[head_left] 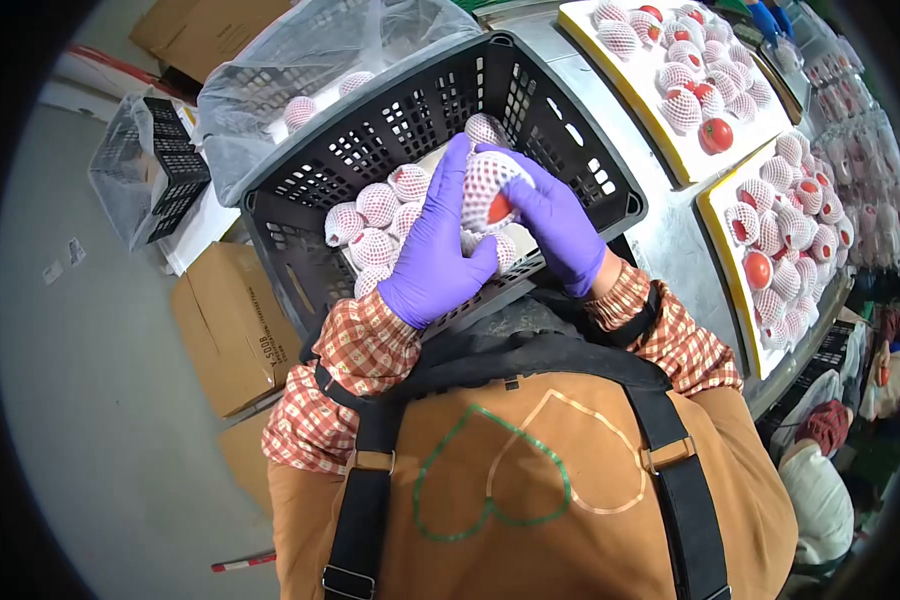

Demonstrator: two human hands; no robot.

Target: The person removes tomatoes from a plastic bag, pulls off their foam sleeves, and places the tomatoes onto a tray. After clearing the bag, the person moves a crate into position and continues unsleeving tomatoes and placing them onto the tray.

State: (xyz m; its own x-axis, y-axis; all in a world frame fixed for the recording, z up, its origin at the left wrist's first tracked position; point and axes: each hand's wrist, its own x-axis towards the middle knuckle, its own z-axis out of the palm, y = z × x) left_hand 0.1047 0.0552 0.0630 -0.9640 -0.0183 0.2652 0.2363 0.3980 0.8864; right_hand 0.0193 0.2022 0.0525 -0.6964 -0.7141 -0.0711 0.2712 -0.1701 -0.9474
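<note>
A red tomato (488, 192) in a white foam net sleeve is held over the black plastic crate (360, 138). My right hand (562, 222), in a purple glove, grips it with the thumb in front; the other fingers are partly hidden behind it. Against the tomato's left side, my left hand (432, 255), gloved too, has its fingers stretched out and its thumb apart. Red skin shows at the lower edge of the sleeve. Below my hands, several netted tomatoes (377, 204) lie in the crate, some covered by my hands.
At the right, a yellow-edged tray (682, 165) and a nearer tray (712, 222) hold netted tomatoes on a metal table (660, 245). A plastic-lined crate (270, 85) stands behind. Cardboard boxes (232, 325) sit at the left. A person's white-clad part (818, 505) shows at lower right.
</note>
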